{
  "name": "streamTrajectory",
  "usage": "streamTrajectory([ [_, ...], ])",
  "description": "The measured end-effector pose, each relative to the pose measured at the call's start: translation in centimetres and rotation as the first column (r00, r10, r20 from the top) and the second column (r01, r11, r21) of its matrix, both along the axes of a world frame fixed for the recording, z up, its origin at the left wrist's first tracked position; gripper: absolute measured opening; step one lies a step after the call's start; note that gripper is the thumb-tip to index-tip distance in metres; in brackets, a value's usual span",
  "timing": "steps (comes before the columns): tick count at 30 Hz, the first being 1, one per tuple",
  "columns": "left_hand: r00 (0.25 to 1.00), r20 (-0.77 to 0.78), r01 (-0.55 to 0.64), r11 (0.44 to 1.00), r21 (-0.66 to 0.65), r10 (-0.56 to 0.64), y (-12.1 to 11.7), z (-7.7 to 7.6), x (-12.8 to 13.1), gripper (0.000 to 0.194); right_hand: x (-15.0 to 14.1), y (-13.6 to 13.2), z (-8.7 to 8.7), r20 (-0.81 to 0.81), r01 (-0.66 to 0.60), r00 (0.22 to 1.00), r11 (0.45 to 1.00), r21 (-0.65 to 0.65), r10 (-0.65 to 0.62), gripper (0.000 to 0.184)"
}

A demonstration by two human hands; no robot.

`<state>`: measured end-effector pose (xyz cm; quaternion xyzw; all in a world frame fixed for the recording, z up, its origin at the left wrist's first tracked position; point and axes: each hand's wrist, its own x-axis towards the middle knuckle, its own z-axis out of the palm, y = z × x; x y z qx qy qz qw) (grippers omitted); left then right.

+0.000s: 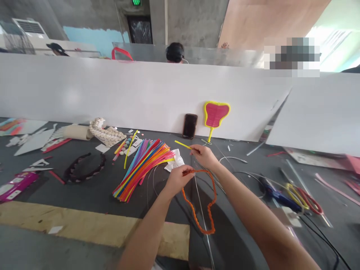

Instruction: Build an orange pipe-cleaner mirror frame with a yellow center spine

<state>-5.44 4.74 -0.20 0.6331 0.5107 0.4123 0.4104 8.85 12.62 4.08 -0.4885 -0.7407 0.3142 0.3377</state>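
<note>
My left hand pinches the top of an orange loop, a wire frame wrapped in what looks like twisted pipe cleaner. From the loop a bare straight wire runs down toward the table's near edge. Between the fingers of my right hand is a yellow pipe cleaner, its free end pointing left. To the left of both hands lies a bundle of coloured pipe cleaners, with white paper at its right end.
Against the white partition lean a phone and a pink, yellow-edged fan shape. A braided headband lies left. Scissors and a blue-handled tool lie right, among loose wires. People's heads show beyond the partition.
</note>
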Motion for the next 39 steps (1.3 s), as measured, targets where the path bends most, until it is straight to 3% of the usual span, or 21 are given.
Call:
streamTrajectory([
  [9,1.000,0.004,0.010,0.999,0.035,-0.010,0.0,0.6,-0.3,0.012,1.6,-0.6,-0.9,-0.063,-0.030,0.998,0.993,-0.114,0.023,0.026],
  [15,1.000,0.002,-0.005,1.000,0.023,0.005,-0.2,0.7,-0.3,0.012,3.9,-4.0,-0.5,-0.188,-0.098,0.981,0.948,-0.304,0.042,0.038],
  [21,0.999,0.037,0.034,0.999,-0.030,-0.033,-0.2,0.6,-0.1,0.014,4.3,-6.5,-1.5,-0.264,-0.117,0.965,0.911,-0.395,0.009,0.031],
  [27,0.994,-0.043,0.099,0.994,-0.037,-0.100,-0.4,1.1,0.0,0.015,4.6,-7.0,-2.6,-0.265,-0.077,0.964,0.932,-0.355,-0.022,0.024],
  [32,0.991,-0.050,0.119,0.991,-0.060,-0.122,-0.4,0.9,0.3,0.014,4.8,-7.2,-2.7,-0.206,-0.104,0.978,0.941,-0.321,0.038,0.024],
  [34,0.993,0.023,0.122,0.986,-0.116,-0.120,-0.4,0.8,0.3,0.014,4.9,-7.2,-2.6,-0.180,-0.110,0.982,0.945,-0.309,0.055,0.024],
  [36,0.975,0.198,0.143,0.963,-0.227,-0.099,-0.3,0.8,0.2,0.020,5.0,-7.0,-2.7,-0.207,-0.117,0.977,0.944,-0.308,0.053,0.023],
  [39,0.854,0.518,0.211,0.886,-0.414,0.039,-0.1,0.9,0.2,0.038,5.2,-6.9,-3.1,-0.362,-0.141,0.932,0.930,-0.338,0.009,0.025],
])
